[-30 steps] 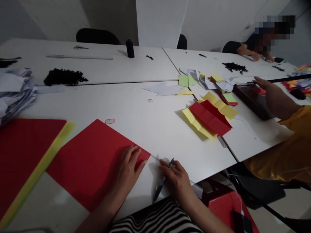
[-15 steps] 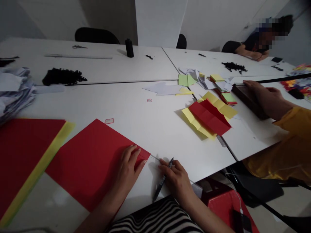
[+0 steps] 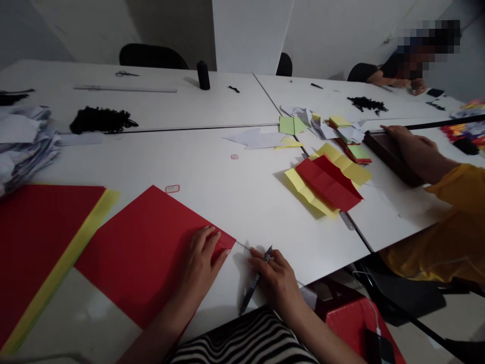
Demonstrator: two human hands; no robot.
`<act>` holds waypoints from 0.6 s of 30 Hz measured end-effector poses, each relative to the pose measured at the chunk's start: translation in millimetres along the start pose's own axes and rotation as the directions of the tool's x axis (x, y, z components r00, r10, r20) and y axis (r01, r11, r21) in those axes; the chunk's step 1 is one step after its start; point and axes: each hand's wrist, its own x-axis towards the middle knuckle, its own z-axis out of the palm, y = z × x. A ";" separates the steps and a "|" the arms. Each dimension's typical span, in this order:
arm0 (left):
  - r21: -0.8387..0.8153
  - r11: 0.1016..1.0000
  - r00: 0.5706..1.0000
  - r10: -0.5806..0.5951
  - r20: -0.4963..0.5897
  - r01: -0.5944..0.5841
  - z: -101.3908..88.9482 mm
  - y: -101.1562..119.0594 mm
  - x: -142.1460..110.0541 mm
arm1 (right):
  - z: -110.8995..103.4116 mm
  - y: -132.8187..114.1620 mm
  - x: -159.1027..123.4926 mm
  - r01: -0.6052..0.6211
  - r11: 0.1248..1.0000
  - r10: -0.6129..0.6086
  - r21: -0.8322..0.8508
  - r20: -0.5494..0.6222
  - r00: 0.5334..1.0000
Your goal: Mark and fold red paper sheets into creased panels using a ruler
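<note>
A large red paper sheet (image 3: 140, 247) lies turned on the white table in front of me. A clear ruler (image 3: 243, 246) runs along its upper right edge and sticks out past the right corner. My left hand (image 3: 200, 260) lies near that corner with its fingers stretched out, pressing on the ruler and paper. My right hand (image 3: 280, 283) is closed around a dark pen (image 3: 249, 294), which slants with one end up above the fingers. Fingertips of this hand touch the ruler's free end. How far the ruler reaches under my left hand is hidden.
Red and yellow sheets (image 3: 49, 237) are stacked at left, below crumpled white paper (image 3: 22, 141). Creased red and yellow papers (image 3: 328, 182) lie right of centre. A co-worker's hand (image 3: 420, 151) rests on a dark box (image 3: 390, 151). Another person sits at far right.
My hands, the pen and the ruler hold nearly the same place. The view has shifted slightly. The far person's hands have moved, with one now raised a little off the arm.
</note>
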 end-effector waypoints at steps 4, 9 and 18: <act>-0.002 1.000 1.000 -0.019 0.018 0.019 0.0 0.9 -1.0 | -0.2 -0.1 -1.1 -0.012 1.000 0.013 -0.007 0.017 1.000; -0.010 0.999 0.999 -0.034 0.029 0.034 -0.9 1.8 -2.5 | 2.7 1.3 -2.6 -0.011 1.000 0.011 -0.025 0.001 1.000; -0.007 1.000 1.000 -0.015 0.009 0.015 0.3 0.7 -2.7 | -7.4 5.1 5.3 0.041 0.998 -0.043 0.043 0.035 0.998</act>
